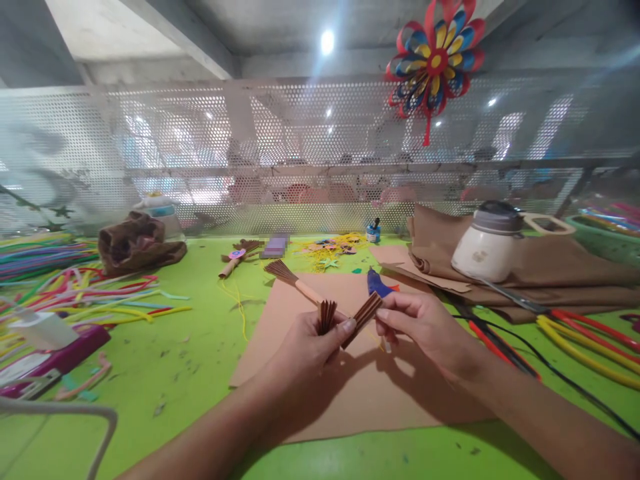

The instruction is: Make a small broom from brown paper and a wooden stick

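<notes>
Above a tan cardboard sheet (310, 417), my left hand (303, 343) is closed around accordion-folded brown paper, whose pleated end (327, 315) sticks up beside the thumb. A second folded brown paper strip (364, 320) slants between both hands. Its lower end is under my left thumb, and the fingers of my right hand (425, 327) pinch its upper end. Just behind the hands, a pleated paper fan (281, 270) with a tan stem lies at the cardboard's far edge. A blue tool (379, 283), perhaps a glue gun, is partly hidden by my right hand.
Scissors (520, 297) with red handles, a black cable and a white-grey jar (487, 243) on folded brown paper (565, 270) are at right. Colourful pipe cleaners (125, 300) and a purple device (60, 360) lie left. Behind stands a perforated screen (200, 140) with a paper flower (436, 60).
</notes>
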{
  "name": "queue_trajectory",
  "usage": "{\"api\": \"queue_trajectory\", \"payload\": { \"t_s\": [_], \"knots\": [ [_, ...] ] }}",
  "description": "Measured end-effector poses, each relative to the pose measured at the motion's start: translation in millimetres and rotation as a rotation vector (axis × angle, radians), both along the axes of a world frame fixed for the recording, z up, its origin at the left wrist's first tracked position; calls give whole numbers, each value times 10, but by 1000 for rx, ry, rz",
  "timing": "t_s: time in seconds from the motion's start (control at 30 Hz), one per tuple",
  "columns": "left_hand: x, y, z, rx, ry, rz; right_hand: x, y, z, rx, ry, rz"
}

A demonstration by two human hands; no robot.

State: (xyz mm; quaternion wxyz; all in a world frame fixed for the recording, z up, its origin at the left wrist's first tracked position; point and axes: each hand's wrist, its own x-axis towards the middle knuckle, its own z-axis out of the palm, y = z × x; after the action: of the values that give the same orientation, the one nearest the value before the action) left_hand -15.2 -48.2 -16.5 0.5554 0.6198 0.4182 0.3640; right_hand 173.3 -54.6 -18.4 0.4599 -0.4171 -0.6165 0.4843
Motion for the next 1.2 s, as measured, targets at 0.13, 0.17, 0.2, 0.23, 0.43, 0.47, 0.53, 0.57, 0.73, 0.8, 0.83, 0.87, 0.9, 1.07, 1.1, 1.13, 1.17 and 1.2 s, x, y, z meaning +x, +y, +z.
{"api": "queue_trajectory", "payload": {
  "t_s": [0.13,0.17,0.2,0.23,0.43,0.47,0.53,0.57,0.73,0.8,0.83,0.87,0.9,1.07,1.1,1.13,1.17,1.2],
  "knots": [
    [-10,3,-5,-30,-7,-12,-1,2,-3,2,-6,-3],
    [-13,7,-9,-28,3,-18,0,2,-2,0,-8,-3],
    [-14,11,-14,-20,11,-20,0,1,-1,-3,-10,-5],
    [-14,15,-20,-12,15,-19,1,0,2,-5,-14,-8],
    [-7,18,-42,-10,30,-21,1,-13,16,-7,-22,-22],
    [-9,14,-39,-7,38,-16,0,-14,16,-10,-23,-23],
    [-15,2,-32,10,59,-13,-3,-17,14,-17,-12,-18],
    [-18,-8,-29,23,68,-17,-4,-19,12,-20,-1,-11],
    [-2,-75,-25,56,58,-5,11,-25,1,-26,113,6],
    [24,-82,-30,44,70,24,22,-21,-3,-21,171,-4],
    [37,-78,-33,50,87,41,26,-18,-3,-18,191,-11],
    [48,-71,-38,59,105,55,28,-16,-2,-19,200,-14],
    [55,-62,-43,79,123,70,28,-15,-1,-21,198,-18],
    [42,-34,-56,259,202,66,14,-19,10,-17,84,-6],
    [35,-31,-55,271,213,48,11,-19,10,-8,75,5],
    [29,-29,-54,258,212,30,8,-18,9,0,87,19],
    [24,-28,-54,228,194,9,7,-16,7,8,117,36],
    [20,-27,-54,184,159,-22,7,-16,4,15,158,54]
  ]
}}
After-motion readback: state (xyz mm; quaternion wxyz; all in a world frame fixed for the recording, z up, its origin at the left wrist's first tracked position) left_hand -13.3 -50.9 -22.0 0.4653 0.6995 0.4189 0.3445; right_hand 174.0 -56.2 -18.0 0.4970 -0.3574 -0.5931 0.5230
